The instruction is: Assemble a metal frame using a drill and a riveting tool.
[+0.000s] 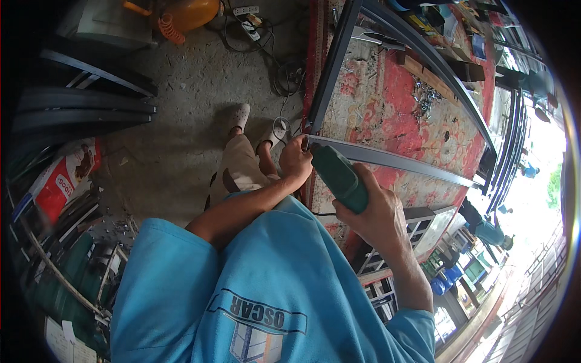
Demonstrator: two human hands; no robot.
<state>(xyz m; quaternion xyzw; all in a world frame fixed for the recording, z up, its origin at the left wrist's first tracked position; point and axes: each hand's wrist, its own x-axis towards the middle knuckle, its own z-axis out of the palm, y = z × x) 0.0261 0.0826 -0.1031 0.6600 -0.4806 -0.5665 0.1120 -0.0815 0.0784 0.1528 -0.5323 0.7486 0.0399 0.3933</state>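
While the right hand (375, 209) wraps fully around the body of a green power drill (339, 176) at centre frame, the left hand (295, 162) pinches closed at the drill's tip — what its fingers grip is too small to tell. The tip meets the corner of a grey metal frame (387, 160), which lies on a red patterned carpet (387, 103) covering the bench. A heap of screws (426, 97) sits upper right — an orange compressor (187, 13) stands on the concrete floor (193, 91), upper left.
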